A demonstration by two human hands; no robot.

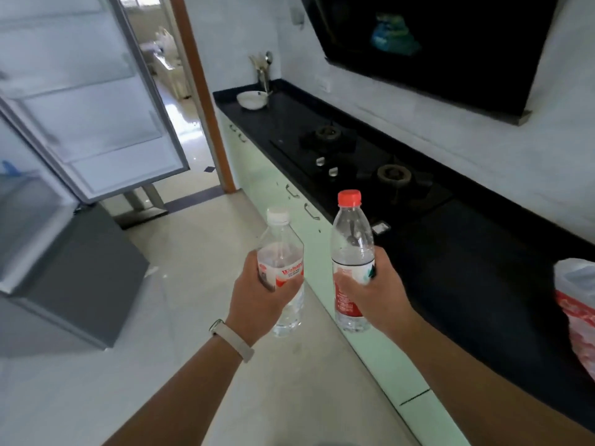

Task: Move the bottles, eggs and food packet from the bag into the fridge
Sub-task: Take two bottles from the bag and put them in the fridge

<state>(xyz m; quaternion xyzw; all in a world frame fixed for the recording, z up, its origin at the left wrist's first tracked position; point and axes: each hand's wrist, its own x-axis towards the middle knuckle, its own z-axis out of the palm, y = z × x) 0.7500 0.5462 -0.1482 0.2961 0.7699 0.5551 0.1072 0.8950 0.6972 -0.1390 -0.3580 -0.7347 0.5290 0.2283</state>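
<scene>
Left hand (257,294): fingers wrapped round the middle of a clear plastic water bottle with a white cap and a red-and-white label (281,249). Right hand (370,291): same wrap grip on a taller clear plastic bottle with a red cap and a red label (352,226). I'm holding both bottles upright at frame centre, side by side but not touching, over the pale tiled floor (180,284).

The thin red-and-white plastic bag (576,304) sits on the black stone counter (467,252) at the right edge. Eggs and food packet aren't visible, and I can't tell if they're inside it. The grey fridge (80,268) is at the left, with its pale door (96,107) swung open at upper left. The interior is blurred and mostly cut off.

Step, as I judge it: carry leg. The bottles are out of the bag and not yet stored.

Next I need to turn left and reach into the open fridge. I should stand each bottle upright on a shelf, likely one hand at a time, then let go. After that it's back to the bag for the rest.
</scene>
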